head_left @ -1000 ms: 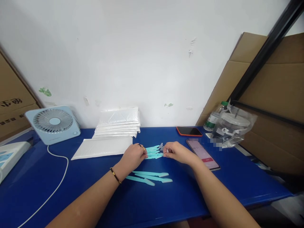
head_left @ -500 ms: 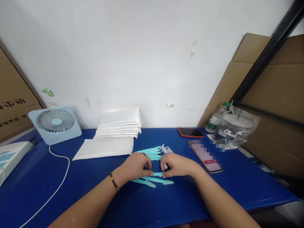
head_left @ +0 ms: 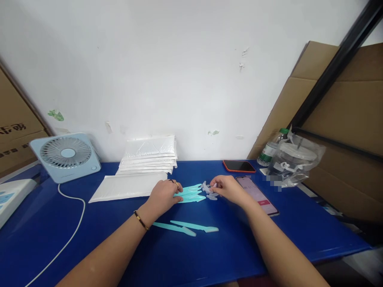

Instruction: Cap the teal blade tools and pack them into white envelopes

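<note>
- Hiding the rear ends of the upper turquoise sticks, the left hand is curled over them, with thumb and index finger set at their sides; whether they are pinched or merely steadied cannot be told, and their overlapping number is hard to make out.
- By the right hand, thumb and index fingertips are pressed together on a pale translucent piece, which is mostly covered.
- Compared with half a second ago, both hands are shifted from the lower sticks to the upper group; the stick then seen between them is gone from the lower row, where two are left, and more of the loose translucent bits are exposed.
- The upper tips are pointed rightward out of the left fingers; the loose bits are scattered between those tips and the right fingertips, just beside both.
- The lower pair is laid nearer the front of the blue table, apart from all fingers, one rear end being obscured at the left wrist.
- The lit phone is partly covered by the right hand, its screen unreadable.
- Farther out, white padded envelopes are stacked.
</note>
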### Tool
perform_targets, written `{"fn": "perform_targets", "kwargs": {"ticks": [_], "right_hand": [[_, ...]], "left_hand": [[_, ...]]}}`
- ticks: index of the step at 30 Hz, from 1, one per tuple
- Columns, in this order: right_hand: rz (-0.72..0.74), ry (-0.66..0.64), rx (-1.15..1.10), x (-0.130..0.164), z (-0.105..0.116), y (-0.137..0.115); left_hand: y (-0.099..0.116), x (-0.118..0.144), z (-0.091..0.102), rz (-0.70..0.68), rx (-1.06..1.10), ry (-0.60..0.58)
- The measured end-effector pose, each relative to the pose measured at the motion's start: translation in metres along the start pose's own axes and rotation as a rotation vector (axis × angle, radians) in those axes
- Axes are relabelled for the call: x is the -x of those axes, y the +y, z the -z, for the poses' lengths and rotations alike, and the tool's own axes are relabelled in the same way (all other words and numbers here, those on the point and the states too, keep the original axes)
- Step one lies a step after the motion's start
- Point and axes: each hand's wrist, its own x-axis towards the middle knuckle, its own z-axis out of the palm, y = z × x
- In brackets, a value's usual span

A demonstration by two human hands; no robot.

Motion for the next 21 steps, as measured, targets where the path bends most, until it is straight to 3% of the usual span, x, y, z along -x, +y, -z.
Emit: {"fn": "perform_targets", "kwargs": {"ticks": [5,9,13,15,18,21], "right_hand": [[0.015,-0.045,-0.082,0.005,0.004,0.0],[0.065,-0.105,-0.096,0.011,0.006,-0.007],[0.165,-0.38,-0.136,0.015,0.001,-0.016],[0.167,-0.443,-0.15,0.015,-0.003,-0.017],[0.107,-0.386,-0.179,0.011,-0.008,-0.012],[0.06,-0.197,-0.13,0.001,-0.009,-0.002]], "left_hand": [[0.025,0.015,-0.003,-0.167,0.169,-0.164],[0.039,0.019,-0.012,-0.15,0.177,-0.267],[0.038,0.013,-0.017,-0.1,0.138,-0.175],[0.033,0.009,-0.016,-0.085,0.11,-0.111],[0.021,0.004,-0.012,-0.051,0.034,-0.019],[0.009,-0.001,-0.005,0.009,-0.027,0.023]]}}
